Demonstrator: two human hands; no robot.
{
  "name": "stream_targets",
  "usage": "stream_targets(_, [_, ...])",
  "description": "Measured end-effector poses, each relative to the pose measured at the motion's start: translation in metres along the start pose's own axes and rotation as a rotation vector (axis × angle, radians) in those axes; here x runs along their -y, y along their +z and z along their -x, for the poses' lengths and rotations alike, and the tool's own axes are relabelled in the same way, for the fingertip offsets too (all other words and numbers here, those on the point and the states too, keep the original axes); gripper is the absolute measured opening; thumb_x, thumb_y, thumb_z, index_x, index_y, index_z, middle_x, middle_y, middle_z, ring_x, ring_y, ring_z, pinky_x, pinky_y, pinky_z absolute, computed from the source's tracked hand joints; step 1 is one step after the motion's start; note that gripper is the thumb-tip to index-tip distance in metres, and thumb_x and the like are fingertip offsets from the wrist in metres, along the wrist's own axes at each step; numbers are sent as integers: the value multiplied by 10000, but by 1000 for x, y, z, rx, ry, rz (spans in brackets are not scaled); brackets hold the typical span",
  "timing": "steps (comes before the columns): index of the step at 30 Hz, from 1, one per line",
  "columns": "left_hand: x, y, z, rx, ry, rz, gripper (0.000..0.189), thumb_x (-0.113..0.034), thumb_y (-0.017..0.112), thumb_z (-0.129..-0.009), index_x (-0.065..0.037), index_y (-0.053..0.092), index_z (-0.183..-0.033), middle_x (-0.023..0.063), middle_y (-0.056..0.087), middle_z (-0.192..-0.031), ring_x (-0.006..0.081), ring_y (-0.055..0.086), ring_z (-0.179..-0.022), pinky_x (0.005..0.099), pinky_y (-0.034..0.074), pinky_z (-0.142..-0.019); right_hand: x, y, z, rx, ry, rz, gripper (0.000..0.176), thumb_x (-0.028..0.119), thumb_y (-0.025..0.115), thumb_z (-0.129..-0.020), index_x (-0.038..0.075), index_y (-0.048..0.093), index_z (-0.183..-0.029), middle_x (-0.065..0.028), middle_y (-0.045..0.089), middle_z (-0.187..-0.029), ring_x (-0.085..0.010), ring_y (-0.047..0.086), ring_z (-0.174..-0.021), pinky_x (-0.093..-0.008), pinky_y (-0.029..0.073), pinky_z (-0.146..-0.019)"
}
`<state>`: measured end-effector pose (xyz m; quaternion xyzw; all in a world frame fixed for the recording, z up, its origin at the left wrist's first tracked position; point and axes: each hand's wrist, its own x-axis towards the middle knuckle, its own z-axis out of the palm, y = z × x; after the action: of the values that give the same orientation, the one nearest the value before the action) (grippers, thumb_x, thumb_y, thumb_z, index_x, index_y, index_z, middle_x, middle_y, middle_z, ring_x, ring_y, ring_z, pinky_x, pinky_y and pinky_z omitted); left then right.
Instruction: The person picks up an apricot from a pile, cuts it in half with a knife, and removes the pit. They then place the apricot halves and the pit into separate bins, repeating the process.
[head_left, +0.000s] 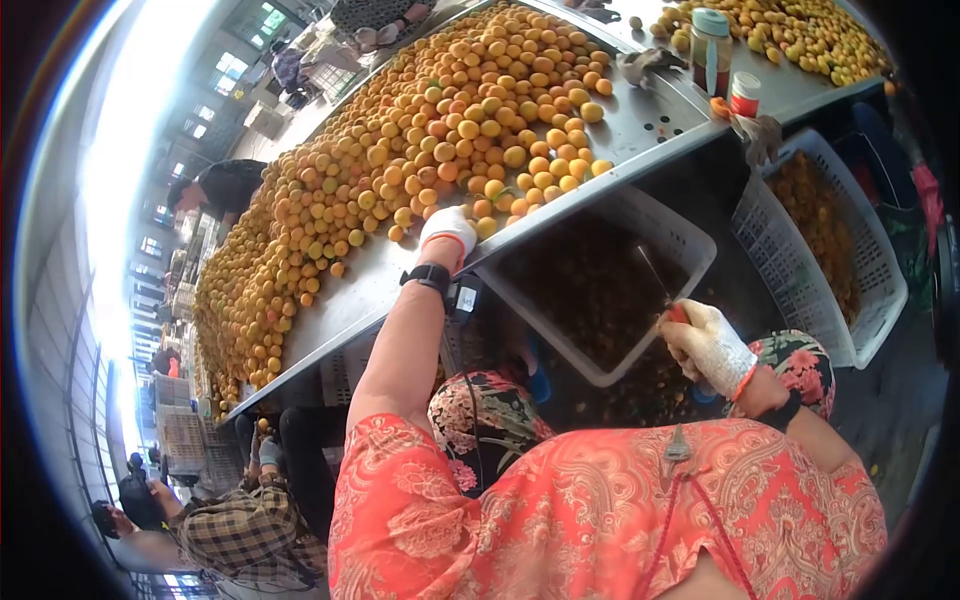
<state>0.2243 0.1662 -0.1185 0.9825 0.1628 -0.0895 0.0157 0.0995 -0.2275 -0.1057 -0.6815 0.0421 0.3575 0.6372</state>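
Apricots (470, 110) lie heaped on a metal table (335, 310). My left hand (447, 230), in a white glove, reaches over the table's near edge to the front of the heap. Apricots lie right beside its fingers, which are mostly hidden behind the back of the hand. My right hand (708, 345), also gloved in white, is closed around the red handle of a thin metal tool (655, 272). Its narrow shaft points up and away from me. Below the tool is a white plastic crate (612, 377) with dark, wet-looking contents, standing under the table edge.
To the right stands another white crate (855, 215) holding brownish-orange pieces. A bottle of brown liquid (711, 55), a red-and-white container (745, 95) and a grey glove (650, 67) sit on the table. More fruit (800, 35) lies beyond. A person in a checked shirt (240, 525) is at left.
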Motion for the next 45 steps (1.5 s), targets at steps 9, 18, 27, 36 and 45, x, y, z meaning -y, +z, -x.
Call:
stream_targets(9, [-1, -17, 23, -179, 62, 385, 337, -136, 639, -783, -99, 705, -1112, 157, 710, -1049, 290, 679, -994, 353, 527, -861, -5, 6, 0, -20, -17, -3, 163, 211, 580, -933, 50, 566, -938, -15, 508, -650, -104, 441, -464, -267, 336, -415])
stream_targets(18, [-34, -47, 192, 124, 428, 2111, 503, 62, 549, -772, 14, 515, -1271, 159, 629, -1086, 208, 654, -784, 261, 527, -657, -19, 5, -7, 17, -151, -90, 157, 222, 563, -946, 67, 550, -927, -1, 480, -640, -86, 405, -431, -247, 297, -387])
stream_targets(27, [-45, -62, 290, 95, 296, 2153, 513, 5, 646, -842, -8, 494, -1332, 213, 627, -1046, 220, 621, -681, 292, 486, -554, 16, 42, 65, 37, -335, -76, 98, 190, 535, -984, 96, 542, -1013, 62, 432, -637, -29, 390, -490, -212, 287, -412])
stream_targets(36, [-63, -70, 332, 215, 535, 2007, 469, -6, 615, -867, 47, 488, -1315, 200, 642, -1105, 223, 665, -727, 269, 505, -583, 24, 65, 106, 73, -1013, 373, 245, 238, 602, -983, -4, 581, -945, -199, 656, -809, -299, 684, -806, -391, 489, -671])
stream_targets(45, [-80, -73, 342, 163, 495, 1906, 464, -57, 686, -846, 53, 532, -1269, 120, 620, -947, 114, 505, -580, 218, 378, -505, 31, 73, 130, 114, -891, 467, 307, 300, 607, -971, -2, 584, -927, -241, 637, -812, -417, 649, -820, -435, 489, -670])
